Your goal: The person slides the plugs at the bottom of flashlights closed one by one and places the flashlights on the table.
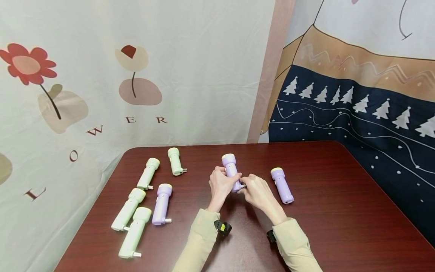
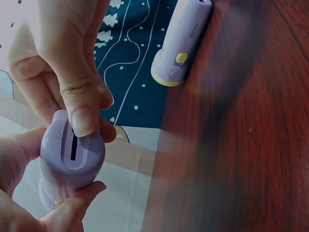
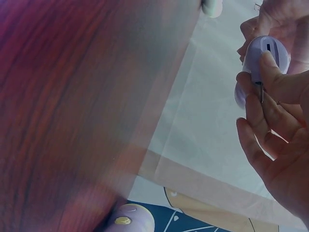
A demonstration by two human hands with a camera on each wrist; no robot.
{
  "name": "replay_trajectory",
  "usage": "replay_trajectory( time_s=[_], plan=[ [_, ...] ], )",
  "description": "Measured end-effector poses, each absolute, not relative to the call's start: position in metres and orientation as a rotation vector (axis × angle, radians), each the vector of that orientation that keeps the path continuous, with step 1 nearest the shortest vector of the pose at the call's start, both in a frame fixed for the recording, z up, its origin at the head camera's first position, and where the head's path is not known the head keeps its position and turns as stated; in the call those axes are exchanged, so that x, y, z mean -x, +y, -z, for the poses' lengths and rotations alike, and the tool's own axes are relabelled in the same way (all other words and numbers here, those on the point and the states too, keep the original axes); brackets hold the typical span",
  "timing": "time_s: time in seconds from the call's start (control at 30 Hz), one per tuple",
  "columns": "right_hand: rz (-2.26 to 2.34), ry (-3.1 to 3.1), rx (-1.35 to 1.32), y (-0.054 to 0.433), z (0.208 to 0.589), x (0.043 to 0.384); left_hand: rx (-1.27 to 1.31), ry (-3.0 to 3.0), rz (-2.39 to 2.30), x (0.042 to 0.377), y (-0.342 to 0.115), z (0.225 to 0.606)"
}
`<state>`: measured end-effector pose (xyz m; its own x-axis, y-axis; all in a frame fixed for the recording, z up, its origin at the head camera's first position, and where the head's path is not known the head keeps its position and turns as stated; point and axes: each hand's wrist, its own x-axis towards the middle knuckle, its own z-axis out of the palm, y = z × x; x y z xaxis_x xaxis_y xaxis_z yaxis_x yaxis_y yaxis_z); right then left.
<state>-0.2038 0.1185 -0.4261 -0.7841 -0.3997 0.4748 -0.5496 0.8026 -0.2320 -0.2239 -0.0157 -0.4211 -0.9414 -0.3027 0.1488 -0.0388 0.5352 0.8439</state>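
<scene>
My left hand [image 1: 219, 185] grips a purple flashlight [image 1: 230, 166] by its body, lens end pointing away and tail towards me. At the tail, the fingers of my right hand [image 1: 259, 192] pinch the end, where metal plug prongs [image 3: 262, 93] stick out sideways. The left wrist view shows the right thumb [image 2: 83, 118] pressed over a slotted groove in the flashlight's tail [image 2: 92, 157]. A second purple flashlight [image 1: 283, 186] lies right of my right hand, with no prongs showing.
On the table's left side lie several pale green flashlights [image 1: 130, 238] and another purple flashlight [image 1: 162, 206], with prongs sticking out of their tails. The brown wooden table [image 1: 343, 211] backs onto a printed curtain [image 1: 204, 75] and a dark blue patterned cloth [image 1: 340, 132].
</scene>
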Motion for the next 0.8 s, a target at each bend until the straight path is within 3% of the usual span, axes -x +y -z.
replay_trajectory(
  time_s=[0.8],
  plan=[
    [-0.489, -2.566, -0.704, 0.1175, 0.4257, 0.2027, -0.315, -2.504, 1.379, 0.2227, -0.0140, 0.4211]
  ],
)
